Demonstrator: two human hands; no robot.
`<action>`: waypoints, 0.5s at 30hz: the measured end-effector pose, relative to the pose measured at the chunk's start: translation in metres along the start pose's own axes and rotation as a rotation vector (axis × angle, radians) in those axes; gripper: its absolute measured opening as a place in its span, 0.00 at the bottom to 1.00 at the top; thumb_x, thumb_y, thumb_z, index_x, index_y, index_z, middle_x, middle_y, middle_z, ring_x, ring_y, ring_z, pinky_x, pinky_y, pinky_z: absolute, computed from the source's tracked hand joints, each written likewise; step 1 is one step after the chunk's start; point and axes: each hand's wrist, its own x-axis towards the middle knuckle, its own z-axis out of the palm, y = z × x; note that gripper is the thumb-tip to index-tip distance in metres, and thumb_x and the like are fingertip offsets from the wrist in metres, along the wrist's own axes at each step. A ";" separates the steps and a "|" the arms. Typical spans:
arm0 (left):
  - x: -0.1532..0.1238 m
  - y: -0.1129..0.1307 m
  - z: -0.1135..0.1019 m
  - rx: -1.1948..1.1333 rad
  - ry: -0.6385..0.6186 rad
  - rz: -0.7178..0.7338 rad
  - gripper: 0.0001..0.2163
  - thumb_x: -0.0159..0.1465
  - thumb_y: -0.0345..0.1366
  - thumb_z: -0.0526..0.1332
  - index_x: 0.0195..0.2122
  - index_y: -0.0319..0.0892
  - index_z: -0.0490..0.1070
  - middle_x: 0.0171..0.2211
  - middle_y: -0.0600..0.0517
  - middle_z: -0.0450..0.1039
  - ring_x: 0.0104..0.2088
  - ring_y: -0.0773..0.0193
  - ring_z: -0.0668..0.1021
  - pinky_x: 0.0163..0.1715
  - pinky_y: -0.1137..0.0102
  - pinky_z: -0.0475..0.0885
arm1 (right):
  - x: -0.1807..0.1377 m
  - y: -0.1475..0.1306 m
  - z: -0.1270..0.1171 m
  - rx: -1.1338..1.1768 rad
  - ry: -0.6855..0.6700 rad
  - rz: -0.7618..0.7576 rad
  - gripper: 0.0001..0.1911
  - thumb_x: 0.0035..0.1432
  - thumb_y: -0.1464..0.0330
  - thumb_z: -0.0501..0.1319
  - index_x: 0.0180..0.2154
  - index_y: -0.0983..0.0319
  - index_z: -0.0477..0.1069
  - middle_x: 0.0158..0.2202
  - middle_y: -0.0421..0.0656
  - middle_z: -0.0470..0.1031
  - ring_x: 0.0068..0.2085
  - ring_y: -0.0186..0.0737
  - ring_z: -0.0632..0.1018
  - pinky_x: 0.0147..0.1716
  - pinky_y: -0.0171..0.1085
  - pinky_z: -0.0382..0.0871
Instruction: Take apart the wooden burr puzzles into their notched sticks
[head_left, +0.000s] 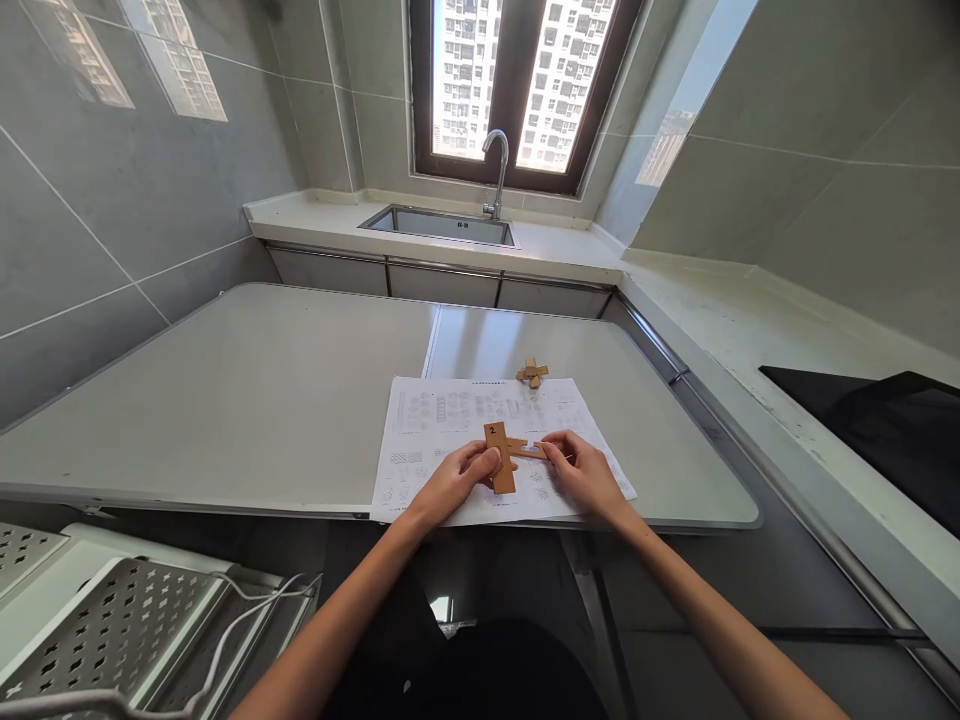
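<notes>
Grey-tiled kitchen walls enclose a pale folding surface [225, 400], seen from above by a head-worn camera. Near its front edge, two flat wooden pieces are held crossed together just above a printed sheet. An upright wooden piece [499, 457], marked with the number 2, is gripped at its lower half by the fingers [484, 462] of the left hand [454, 485]. A second wooden piece [527, 447], lying crosswise and slotted through the first, is pinched at its right end by the fingers [553, 451] of the right hand [589, 478]. Both hands are closed on their pieces, and both forearms reach in from the bottom of the view.

Beneath the hands, an instruction sheet [450, 420] with small diagrams is spread flat. At its far edge, a small assembled wooden cross [532, 373] rests, well apart from the hands.

Beyond the surface, a steel sink [439, 225] with a curved tap [496, 170] is set under a dark-framed window [517, 90] showing high-rise buildings. A black hob [870, 420] is seen on the right counter, and a perforated white rack [112, 620] at lower left.
</notes>
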 end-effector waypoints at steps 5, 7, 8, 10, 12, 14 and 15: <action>-0.004 0.003 0.007 -0.138 -0.064 -0.007 0.34 0.66 0.67 0.56 0.49 0.39 0.79 0.54 0.39 0.80 0.57 0.44 0.78 0.59 0.53 0.73 | -0.001 0.008 0.013 -0.203 0.020 -0.145 0.18 0.71 0.54 0.54 0.42 0.59 0.75 0.41 0.50 0.78 0.43 0.52 0.76 0.47 0.50 0.69; -0.005 0.004 0.008 -0.153 -0.041 -0.016 0.33 0.66 0.67 0.57 0.51 0.39 0.79 0.55 0.39 0.80 0.58 0.44 0.77 0.59 0.52 0.73 | -0.003 0.005 0.015 -0.232 0.063 -0.165 0.18 0.71 0.54 0.54 0.44 0.60 0.75 0.44 0.52 0.76 0.48 0.55 0.75 0.50 0.53 0.69; -0.006 0.004 0.008 -0.153 -0.024 -0.027 0.33 0.66 0.66 0.58 0.52 0.39 0.78 0.55 0.38 0.79 0.59 0.43 0.77 0.59 0.52 0.73 | -0.004 0.001 0.015 -0.221 0.090 -0.174 0.18 0.71 0.54 0.55 0.46 0.60 0.75 0.45 0.53 0.75 0.49 0.55 0.75 0.51 0.54 0.70; -0.006 0.004 0.008 -0.145 -0.004 -0.050 0.32 0.66 0.65 0.59 0.54 0.39 0.77 0.56 0.38 0.79 0.60 0.44 0.76 0.60 0.53 0.72 | -0.011 -0.013 0.012 -0.150 0.136 -0.221 0.18 0.71 0.56 0.56 0.52 0.59 0.73 0.51 0.53 0.72 0.51 0.55 0.75 0.52 0.55 0.72; -0.006 0.004 0.008 -0.133 0.002 -0.059 0.31 0.67 0.63 0.60 0.54 0.39 0.77 0.55 0.39 0.79 0.61 0.44 0.76 0.61 0.53 0.72 | -0.019 -0.035 0.008 -0.046 0.104 -0.313 0.19 0.71 0.57 0.58 0.58 0.56 0.71 0.54 0.52 0.70 0.51 0.52 0.76 0.51 0.54 0.75; -0.007 0.004 0.009 -0.127 -0.005 -0.052 0.30 0.68 0.63 0.59 0.53 0.40 0.77 0.53 0.40 0.79 0.59 0.45 0.77 0.61 0.53 0.72 | -0.028 -0.057 0.004 0.012 -0.001 -0.413 0.21 0.70 0.58 0.61 0.62 0.51 0.69 0.59 0.50 0.67 0.57 0.53 0.74 0.56 0.54 0.75; -0.007 0.004 0.011 -0.127 -0.013 -0.041 0.29 0.68 0.62 0.59 0.52 0.40 0.77 0.52 0.41 0.79 0.58 0.46 0.77 0.61 0.54 0.72 | -0.031 -0.067 0.003 0.009 -0.047 -0.441 0.23 0.68 0.58 0.63 0.63 0.49 0.69 0.62 0.49 0.65 0.61 0.54 0.72 0.60 0.56 0.73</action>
